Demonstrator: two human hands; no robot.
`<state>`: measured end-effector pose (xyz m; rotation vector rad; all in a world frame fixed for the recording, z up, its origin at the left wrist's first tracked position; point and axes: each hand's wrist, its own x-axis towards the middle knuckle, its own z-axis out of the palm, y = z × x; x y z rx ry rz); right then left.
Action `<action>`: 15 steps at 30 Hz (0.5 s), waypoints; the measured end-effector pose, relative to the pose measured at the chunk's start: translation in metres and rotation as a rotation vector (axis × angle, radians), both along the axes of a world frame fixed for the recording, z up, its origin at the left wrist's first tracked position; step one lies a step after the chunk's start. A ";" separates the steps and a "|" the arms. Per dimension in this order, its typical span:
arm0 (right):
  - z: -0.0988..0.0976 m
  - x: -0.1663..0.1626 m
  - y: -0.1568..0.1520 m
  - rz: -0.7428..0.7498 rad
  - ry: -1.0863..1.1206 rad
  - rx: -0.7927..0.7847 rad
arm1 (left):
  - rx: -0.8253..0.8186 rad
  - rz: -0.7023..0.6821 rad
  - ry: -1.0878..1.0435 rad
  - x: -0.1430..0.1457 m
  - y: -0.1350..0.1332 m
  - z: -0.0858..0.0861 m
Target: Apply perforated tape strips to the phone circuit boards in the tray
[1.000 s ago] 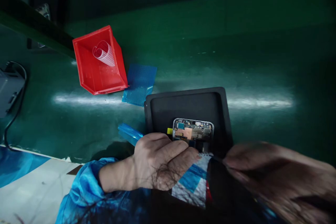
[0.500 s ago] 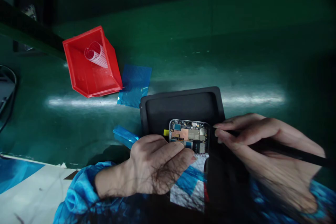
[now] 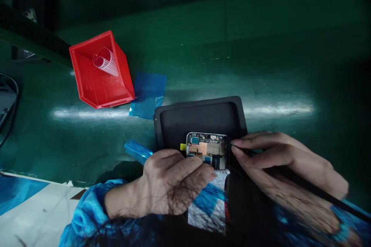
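**Gripping an opened phone (image 3: 213,148) at the bench (image 3: 278,73), with a dark tool (image 3: 321,195) in the right hand (image 3: 281,158)**

At the far left, a grey device (image 3: 6,102) sits partly in view with a dark cable (image 3: 16,102) curving beside it. Next comes a red bin (image 3: 91,85), its open side showing a rolled piece of white mesh (image 3: 108,63). Just right of it lies a blue mesh sheet (image 3: 147,94), and nearer the person, a strip of blue film (image 3: 137,151).

The left hand (image 3: 171,181) grasps the phone's lower left part, fingers curled across it, a yellow tab (image 3: 182,146) poking out above the knuckles. The phone, circuit board exposed, is over the near part of a black tray (image 3: 199,112); whether it touches the tray is unclear. Below those fingers hangs a white sheet with a blue patch (image 3: 208,202).

At right, the right hand's thumb and forefinger pinch the dark tool by the phone's upper right edge. Its tip is hidden.
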<state>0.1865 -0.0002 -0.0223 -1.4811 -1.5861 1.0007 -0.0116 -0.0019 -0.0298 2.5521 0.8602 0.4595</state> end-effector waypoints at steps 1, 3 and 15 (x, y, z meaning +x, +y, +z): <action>0.000 0.000 0.000 0.013 -0.010 0.006 | -0.001 0.004 -0.002 0.000 0.000 0.001; -0.001 0.001 0.000 0.021 -0.007 0.014 | -0.003 0.007 -0.008 0.000 0.000 0.002; 0.002 0.008 -0.015 -0.217 -0.029 -0.038 | -0.082 0.111 -0.034 -0.003 -0.003 0.011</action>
